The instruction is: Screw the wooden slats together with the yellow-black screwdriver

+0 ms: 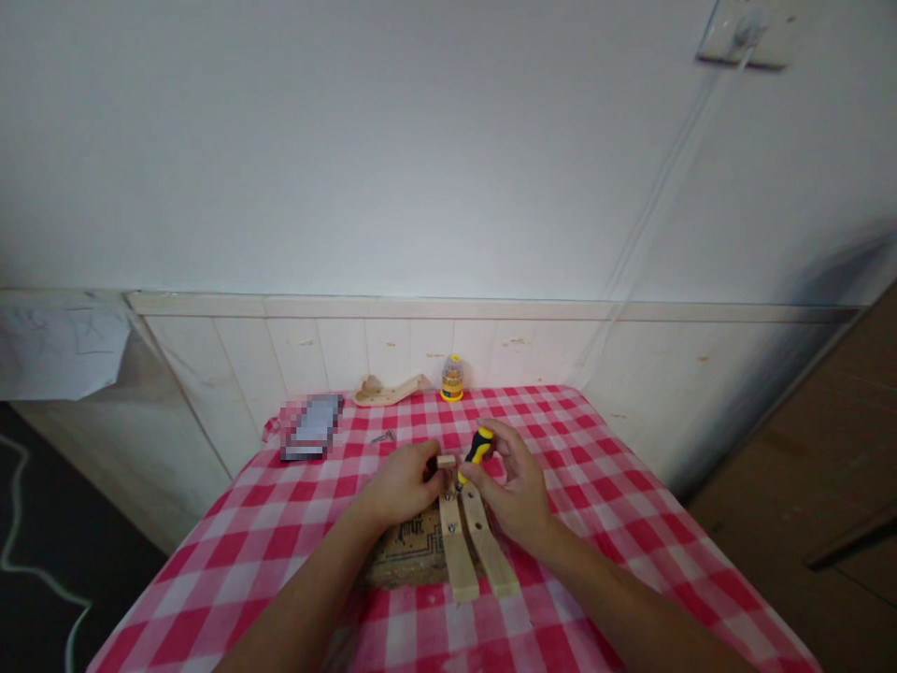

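Observation:
My right hand (515, 481) grips a yellow-and-black screwdriver (479, 449), which leans over the far part of two pale wooden pieces. The left wooden piece (459, 556) has metal screw heads along it; the right wooden piece (491, 551) shows dark holes. My left hand (406, 481) is closed on the far end of the left wooden piece, by a small block (447, 461). Both pieces rest across a brown board with dark printed lines (413, 547). The screwdriver's tip is too small to make out exactly.
A red-and-white checked cloth (595, 561) covers the table. Towards the back lie a phone (315, 425), a small metal piece (383, 436), a shaped wooden part (385, 393) and a yellow bit holder with a clear cap (452, 381). The panelled wall (336, 350) stands behind.

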### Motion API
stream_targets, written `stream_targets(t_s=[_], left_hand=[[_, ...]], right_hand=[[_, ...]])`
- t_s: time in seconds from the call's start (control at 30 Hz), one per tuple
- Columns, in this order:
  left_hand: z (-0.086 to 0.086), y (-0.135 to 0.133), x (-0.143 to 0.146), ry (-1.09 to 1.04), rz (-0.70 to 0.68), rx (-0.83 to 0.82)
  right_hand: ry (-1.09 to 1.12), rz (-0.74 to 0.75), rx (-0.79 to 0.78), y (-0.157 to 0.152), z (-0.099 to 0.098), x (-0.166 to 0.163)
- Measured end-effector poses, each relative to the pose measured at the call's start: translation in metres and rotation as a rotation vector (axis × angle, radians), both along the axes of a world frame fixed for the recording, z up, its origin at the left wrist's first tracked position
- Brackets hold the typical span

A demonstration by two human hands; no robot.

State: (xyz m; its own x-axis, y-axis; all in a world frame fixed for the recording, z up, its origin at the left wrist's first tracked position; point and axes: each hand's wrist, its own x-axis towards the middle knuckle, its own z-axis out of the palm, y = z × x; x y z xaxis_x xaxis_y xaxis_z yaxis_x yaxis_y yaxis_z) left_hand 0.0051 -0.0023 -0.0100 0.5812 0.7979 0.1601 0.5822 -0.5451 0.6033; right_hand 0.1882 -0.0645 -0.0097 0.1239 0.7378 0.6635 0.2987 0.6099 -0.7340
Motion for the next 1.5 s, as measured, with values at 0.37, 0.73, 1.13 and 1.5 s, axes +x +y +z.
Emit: stream_targets(t_s=[0.37, 0.73, 1.13, 1.5], left_hand=[[0.002, 0.001, 0.001, 0.054, 0.019, -0.039], [0.0, 0.001, 0.001, 0.024, 0.005, -0.031], [0.008, -0.001, 0.001, 0.05, 0.007, -0.051], [0.004, 0.0, 0.001, 0.037, 0.008, -0.044]], right_hand=[[-0.078, 0.072, 0.028, -0.011, 0.001, -0.003], [-0.134, 0.106, 0.023, -0.016, 0.008, -0.002], [-0.13, 0.193, 0.006, -0.019, 0.015, -0.006], [-0.063, 0.107, -0.007, -0.015, 0.012, -0.01]])
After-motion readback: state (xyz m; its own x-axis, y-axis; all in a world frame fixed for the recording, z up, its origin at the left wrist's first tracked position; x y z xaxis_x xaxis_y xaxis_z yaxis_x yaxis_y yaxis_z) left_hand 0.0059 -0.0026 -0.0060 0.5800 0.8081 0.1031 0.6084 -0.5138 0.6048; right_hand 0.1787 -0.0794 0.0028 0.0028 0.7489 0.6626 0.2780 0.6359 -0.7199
